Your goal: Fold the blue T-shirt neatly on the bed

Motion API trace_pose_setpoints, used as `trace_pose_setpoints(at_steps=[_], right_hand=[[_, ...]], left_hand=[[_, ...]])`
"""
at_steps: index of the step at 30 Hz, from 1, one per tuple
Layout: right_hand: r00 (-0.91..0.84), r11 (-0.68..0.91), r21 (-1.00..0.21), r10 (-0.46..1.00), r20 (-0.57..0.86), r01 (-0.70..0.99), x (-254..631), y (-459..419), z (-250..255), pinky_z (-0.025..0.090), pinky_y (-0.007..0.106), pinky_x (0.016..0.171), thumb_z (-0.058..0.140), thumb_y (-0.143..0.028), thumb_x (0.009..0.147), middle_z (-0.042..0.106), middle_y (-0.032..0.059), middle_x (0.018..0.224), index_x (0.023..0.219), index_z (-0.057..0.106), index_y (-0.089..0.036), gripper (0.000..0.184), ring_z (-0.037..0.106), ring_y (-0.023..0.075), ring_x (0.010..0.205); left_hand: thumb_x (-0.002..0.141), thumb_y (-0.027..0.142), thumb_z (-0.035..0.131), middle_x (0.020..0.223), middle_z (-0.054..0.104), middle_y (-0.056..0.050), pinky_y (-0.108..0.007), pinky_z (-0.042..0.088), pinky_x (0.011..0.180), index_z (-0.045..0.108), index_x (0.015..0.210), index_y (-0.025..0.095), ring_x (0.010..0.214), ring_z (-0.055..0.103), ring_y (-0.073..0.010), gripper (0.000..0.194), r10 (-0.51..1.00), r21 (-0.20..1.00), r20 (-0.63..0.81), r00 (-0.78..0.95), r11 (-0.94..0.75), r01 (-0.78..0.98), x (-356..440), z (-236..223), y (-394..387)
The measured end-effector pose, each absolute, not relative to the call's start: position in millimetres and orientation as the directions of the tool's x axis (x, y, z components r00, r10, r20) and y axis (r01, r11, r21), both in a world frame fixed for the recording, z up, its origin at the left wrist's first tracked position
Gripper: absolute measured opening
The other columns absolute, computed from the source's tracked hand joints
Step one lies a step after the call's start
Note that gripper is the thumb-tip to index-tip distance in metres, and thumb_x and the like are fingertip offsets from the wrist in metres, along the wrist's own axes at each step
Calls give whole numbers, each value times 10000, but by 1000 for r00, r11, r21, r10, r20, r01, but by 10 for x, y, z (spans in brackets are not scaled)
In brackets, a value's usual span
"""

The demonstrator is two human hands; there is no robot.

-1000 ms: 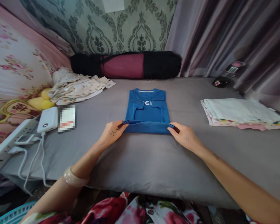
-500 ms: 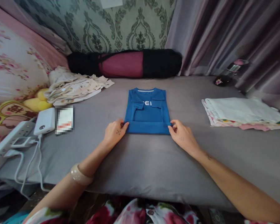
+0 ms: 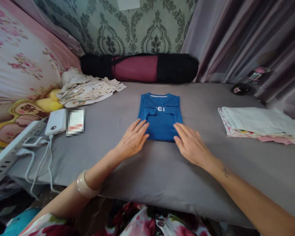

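Observation:
A blue shirt (image 3: 160, 123) lies folded on the grey sheet, its collar at the far end and its sleeves turned in across the front. White letters show partly between the sleeve ends. Its near edge is folded up into a band. My left hand (image 3: 134, 137) rests flat on the near left corner, fingers stretched out. On the near right corner lies my right hand (image 3: 190, 142), also with fingers extended. Both hands cover parts of the folded band.
Folded light cloths (image 3: 263, 123) are stacked at right, below a dark bottle (image 3: 243, 85). A black and maroon roll bag (image 3: 135, 68) lies along the wall. At left are crumpled clothes (image 3: 88, 87), a power bank (image 3: 56, 122) and a power strip (image 3: 17, 147) with cables.
My hands have let go of the shirt's near corners, where they pinched the folded band. Now they lie with fingers spread out over it. The view has shifted slightly left.

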State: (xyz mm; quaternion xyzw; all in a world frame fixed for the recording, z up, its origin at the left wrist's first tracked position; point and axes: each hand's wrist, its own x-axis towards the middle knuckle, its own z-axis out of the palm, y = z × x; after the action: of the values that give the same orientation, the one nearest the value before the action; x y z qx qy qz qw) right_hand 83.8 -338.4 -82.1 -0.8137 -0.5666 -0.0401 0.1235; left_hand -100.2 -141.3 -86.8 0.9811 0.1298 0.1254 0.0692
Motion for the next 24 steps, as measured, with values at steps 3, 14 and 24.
trace_pose_setpoints(at_steps=[3, 14, 24], right_hand=[[126, -111, -103, 980, 151, 988, 735, -3262, -867, 132, 564, 1159, 275, -378, 997, 247, 78, 1578, 1505, 283, -193, 541, 159, 276, 1459], [205, -193, -96, 969, 137, 976, 893, -2701, -962, 84, 577, 1165, 226, -326, 986, 164, 92, 1594, 1525, 225, -135, 572, 100, 253, 1471], [233, -226, -61, 958, 168, 972, 904, -2576, -1187, 82, 523, 1181, 251, -281, 968, 212, 104, 1581, 1499, 289, -93, 564, 166, 236, 1460]], left_hand=[[1000, 403, 249, 1566, 269, -131, -507, 167, 1181, 295, 1475, 119, 1471, 117, -293, 556, 206, 119, 159, 966, -975, 189, -865, -886, -1543], [956, 294, 285, 1561, 266, -155, -529, 138, 1180, 287, 1480, 89, 1464, 153, -288, 563, 275, 73, 165, 947, -961, 267, -389, -969, -1439], [975, 333, 255, 1563, 266, -141, -503, 135, 1190, 335, 1463, 79, 1464, 166, -272, 556, 305, 47, 172, 937, -952, 302, -310, -1203, -1414]])
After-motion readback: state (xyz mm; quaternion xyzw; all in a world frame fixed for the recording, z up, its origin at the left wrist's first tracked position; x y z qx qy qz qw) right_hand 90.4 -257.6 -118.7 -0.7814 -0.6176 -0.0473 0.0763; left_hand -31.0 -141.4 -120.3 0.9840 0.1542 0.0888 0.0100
